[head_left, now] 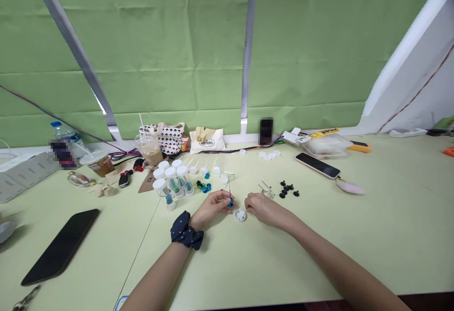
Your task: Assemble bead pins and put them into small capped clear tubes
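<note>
My left hand (213,205), with a dark dotted scrunchie (187,230) on its wrist, pinches a thin wire pin with a blue bead (230,202) at its lower end. My right hand (260,207) rests on the table just right of a small white cap (240,215), fingers curled; whether it holds anything I cannot tell. Several clear tubes with white caps (173,181) stand left of my hands. Loose blue and green beads (204,186) lie behind my left hand. Wire pins (266,190) and small black pieces (288,190) lie behind my right hand.
A black phone (60,246) lies at the front left, another phone (318,165) at the back right. Drink cups (149,148), a bottle (64,145), small bags (207,140), keys (125,178) and loose white caps (268,154) line the back of the pale green table (372,235).
</note>
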### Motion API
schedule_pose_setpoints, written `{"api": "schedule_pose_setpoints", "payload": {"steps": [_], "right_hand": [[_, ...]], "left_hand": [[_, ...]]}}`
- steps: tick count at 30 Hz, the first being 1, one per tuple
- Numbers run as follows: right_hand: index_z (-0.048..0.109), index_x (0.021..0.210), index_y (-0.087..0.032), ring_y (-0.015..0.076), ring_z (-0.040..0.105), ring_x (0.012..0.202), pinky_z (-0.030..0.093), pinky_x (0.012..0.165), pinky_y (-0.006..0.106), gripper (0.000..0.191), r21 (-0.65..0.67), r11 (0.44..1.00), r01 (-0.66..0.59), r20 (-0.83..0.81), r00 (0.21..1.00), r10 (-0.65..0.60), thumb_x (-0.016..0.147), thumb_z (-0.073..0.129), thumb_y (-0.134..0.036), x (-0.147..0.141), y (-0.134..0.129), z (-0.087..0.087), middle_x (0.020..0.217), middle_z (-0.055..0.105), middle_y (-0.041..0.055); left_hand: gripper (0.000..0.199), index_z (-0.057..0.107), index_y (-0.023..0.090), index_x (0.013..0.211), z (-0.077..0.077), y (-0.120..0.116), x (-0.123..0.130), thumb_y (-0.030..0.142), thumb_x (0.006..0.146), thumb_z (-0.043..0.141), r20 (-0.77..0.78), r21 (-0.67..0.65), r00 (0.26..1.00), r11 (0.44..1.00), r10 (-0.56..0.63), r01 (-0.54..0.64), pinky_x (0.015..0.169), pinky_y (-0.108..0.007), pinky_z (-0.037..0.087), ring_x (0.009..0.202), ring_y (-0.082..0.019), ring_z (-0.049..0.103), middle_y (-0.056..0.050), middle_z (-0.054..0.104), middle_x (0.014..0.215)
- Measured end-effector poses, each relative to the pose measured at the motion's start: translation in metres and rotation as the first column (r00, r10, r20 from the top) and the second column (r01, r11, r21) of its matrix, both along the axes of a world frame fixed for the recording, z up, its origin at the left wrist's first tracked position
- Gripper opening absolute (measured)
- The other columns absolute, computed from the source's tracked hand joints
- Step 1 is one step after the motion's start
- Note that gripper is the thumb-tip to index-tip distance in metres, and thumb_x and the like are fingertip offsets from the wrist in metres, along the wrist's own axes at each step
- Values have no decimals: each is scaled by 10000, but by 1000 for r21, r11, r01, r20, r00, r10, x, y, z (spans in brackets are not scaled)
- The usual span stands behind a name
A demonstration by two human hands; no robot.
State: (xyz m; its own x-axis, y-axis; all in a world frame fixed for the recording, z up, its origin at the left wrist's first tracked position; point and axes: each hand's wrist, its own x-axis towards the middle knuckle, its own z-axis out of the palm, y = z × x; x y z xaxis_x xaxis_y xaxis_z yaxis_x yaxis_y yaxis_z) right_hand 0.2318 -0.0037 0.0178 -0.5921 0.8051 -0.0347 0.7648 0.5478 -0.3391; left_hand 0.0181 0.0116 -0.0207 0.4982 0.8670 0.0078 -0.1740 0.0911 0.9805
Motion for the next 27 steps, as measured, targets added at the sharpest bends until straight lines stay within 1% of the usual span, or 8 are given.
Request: {"api": "schedule_pose_setpoints", "payload": {"steps": [4,7,12,18,23,27], "right_hand": [[616,857,-148,148,534,749,335,648,223,142,9,999,-33,-7,999,33,833,482,-108,-2,-1,-2,825,579,68],[615,886,-148,149,534,749,328,643,223,159,17,998,-58,-4,998,58,834,475,-93,-6,-3,-2,823,576,70],[611,840,-139,138,523,708,297,601,219,155,22,996,-86,49,995,85,840,466,-83,-13,-5,-2,806,560,72],[608,826,-126,121,508,667,273,576,217,163,7,996,-85,101,991,84,844,456,-69,-18,-4,-6,794,548,70],[601,777,-114,110,490,632,261,561,220,196,23,995,-97,125,988,93,836,428,-44,-20,-3,-9,771,548,66],[591,772,-117,108,482,615,265,557,218,211,48,994,-101,116,989,94,814,413,-12,-19,-3,-10,764,555,62]], "left_hand": [[283,625,128,901,2,0,0,366,750,654,-24,12,1000,1000,-2,2,727,-358,506,836,-224,634,-88,608,880],[299,626,127,895,4,-1,0,381,741,659,-39,11,999,1000,-3,3,723,-353,503,824,-225,641,-91,618,866],[312,634,131,893,5,-2,0,393,727,668,-43,6,999,1000,-4,4,715,-339,500,793,-211,644,-92,633,854],[323,635,124,897,2,0,0,402,734,658,-71,30,997,999,-18,20,704,-333,500,757,-191,633,-90,629,826],[319,624,121,914,-3,2,-1,396,753,640,-86,43,996,998,-37,41,707,-316,497,770,-184,627,-96,626,847],[309,623,125,917,-4,2,-1,390,760,632,-83,55,995,997,-47,52,711,-315,495,772,-182,626,-99,632,854]]}}
